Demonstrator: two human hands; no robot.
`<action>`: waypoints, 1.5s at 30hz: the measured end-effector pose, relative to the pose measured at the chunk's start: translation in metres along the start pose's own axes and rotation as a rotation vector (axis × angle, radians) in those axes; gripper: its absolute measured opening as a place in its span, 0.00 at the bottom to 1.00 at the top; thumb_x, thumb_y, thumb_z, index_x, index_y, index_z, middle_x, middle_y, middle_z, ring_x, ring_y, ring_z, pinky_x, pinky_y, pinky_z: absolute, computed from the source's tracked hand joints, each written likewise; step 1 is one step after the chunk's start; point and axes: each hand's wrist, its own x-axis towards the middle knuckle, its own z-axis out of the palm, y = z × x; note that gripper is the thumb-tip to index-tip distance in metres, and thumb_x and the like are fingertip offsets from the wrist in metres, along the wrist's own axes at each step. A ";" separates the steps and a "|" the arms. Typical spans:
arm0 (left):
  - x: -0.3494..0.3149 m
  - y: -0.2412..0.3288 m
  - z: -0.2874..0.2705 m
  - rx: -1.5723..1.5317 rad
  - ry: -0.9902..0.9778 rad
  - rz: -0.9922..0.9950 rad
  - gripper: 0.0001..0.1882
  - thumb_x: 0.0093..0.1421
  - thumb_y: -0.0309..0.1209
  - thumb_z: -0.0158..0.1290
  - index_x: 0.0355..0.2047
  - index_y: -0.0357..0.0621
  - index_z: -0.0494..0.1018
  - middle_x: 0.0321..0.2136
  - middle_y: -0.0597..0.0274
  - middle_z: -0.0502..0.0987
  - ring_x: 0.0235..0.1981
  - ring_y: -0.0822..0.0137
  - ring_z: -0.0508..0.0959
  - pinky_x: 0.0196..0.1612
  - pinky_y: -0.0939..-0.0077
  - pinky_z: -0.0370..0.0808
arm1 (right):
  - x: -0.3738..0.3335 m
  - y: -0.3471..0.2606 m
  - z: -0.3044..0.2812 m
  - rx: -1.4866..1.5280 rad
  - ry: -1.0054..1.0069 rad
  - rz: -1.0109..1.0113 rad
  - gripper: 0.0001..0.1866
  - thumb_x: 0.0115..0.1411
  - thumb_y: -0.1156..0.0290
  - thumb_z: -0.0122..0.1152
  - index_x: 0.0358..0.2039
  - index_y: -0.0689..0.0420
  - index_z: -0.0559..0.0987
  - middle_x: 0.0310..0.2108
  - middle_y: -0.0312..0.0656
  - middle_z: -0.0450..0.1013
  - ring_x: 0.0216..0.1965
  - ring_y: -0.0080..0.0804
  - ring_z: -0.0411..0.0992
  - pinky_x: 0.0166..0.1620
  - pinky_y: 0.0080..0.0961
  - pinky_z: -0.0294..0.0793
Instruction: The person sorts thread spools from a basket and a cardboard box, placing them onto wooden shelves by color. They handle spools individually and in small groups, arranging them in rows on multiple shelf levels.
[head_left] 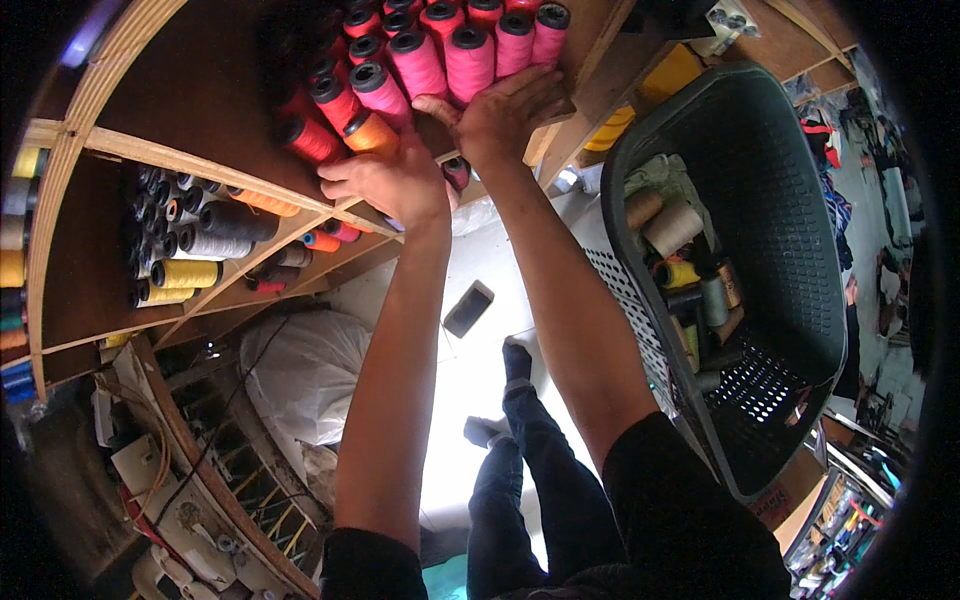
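Thread spools point(418, 68) — black-ended, pink and one orange foremost, red behind — lie stacked. The right hand point(492, 125) spreads wide along the pink; the left hand point(400, 182) rests against the orange, grip unclear. The stack sits in a wooden shelf point(190, 80).

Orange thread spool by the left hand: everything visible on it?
The bright orange thread spool is a cylinder with a black, plastic-looking end facing up and left. It lies slanted, at the near side of a cluster in a brown wooden shelf. A pink thread spool sits just above it, red thread spools to its left. The bare left hand cups its lower side, hiding its other end.
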 end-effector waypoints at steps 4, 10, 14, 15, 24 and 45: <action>0.002 -0.004 0.005 0.079 0.050 0.056 0.52 0.39 0.36 0.75 0.50 0.20 0.50 0.45 0.32 0.59 0.46 0.37 0.71 0.46 0.50 0.76 | 0.001 0.001 0.004 -0.014 -0.003 0.013 0.89 0.27 0.14 0.55 0.63 0.86 0.32 0.66 0.83 0.33 0.71 0.72 0.32 0.69 0.64 0.32; 0.003 0.005 0.006 0.175 0.013 -0.034 0.53 0.39 0.38 0.75 0.50 0.19 0.49 0.44 0.32 0.60 0.41 0.39 0.75 0.41 0.53 0.79 | 0.004 0.006 0.014 -0.081 0.033 0.031 0.89 0.27 0.14 0.54 0.63 0.86 0.33 0.66 0.84 0.33 0.72 0.71 0.34 0.70 0.61 0.35; 0.003 0.017 0.007 0.209 0.021 -0.073 0.55 0.39 0.42 0.74 0.50 0.17 0.48 0.44 0.32 0.60 0.39 0.42 0.76 0.36 0.57 0.81 | 0.005 0.006 0.014 -0.065 0.071 0.010 0.89 0.28 0.13 0.53 0.63 0.86 0.35 0.66 0.84 0.34 0.71 0.71 0.35 0.71 0.59 0.36; 0.004 0.015 0.008 0.229 0.026 -0.068 0.56 0.40 0.44 0.74 0.50 0.17 0.48 0.45 0.32 0.60 0.40 0.42 0.76 0.36 0.57 0.82 | 0.005 0.005 0.013 -0.056 0.072 0.007 0.88 0.28 0.13 0.53 0.63 0.86 0.35 0.66 0.84 0.35 0.71 0.71 0.35 0.71 0.58 0.36; 0.017 -0.011 0.013 0.226 -0.087 0.021 0.56 0.40 0.45 0.71 0.51 0.14 0.49 0.46 0.32 0.58 0.50 0.41 0.62 0.50 0.54 0.73 | -0.001 0.008 -0.001 -0.013 0.045 -0.061 0.86 0.29 0.18 0.59 0.64 0.84 0.38 0.66 0.82 0.39 0.70 0.73 0.40 0.72 0.54 0.40; -0.003 0.047 -0.016 -0.010 -0.252 -0.414 0.52 0.43 0.36 0.69 0.54 0.15 0.46 0.59 0.20 0.46 0.57 0.38 0.65 0.61 0.58 0.67 | 0.025 0.016 -0.022 -0.063 -0.287 0.157 0.85 0.35 0.23 0.68 0.66 0.78 0.30 0.69 0.74 0.32 0.73 0.65 0.31 0.70 0.61 0.31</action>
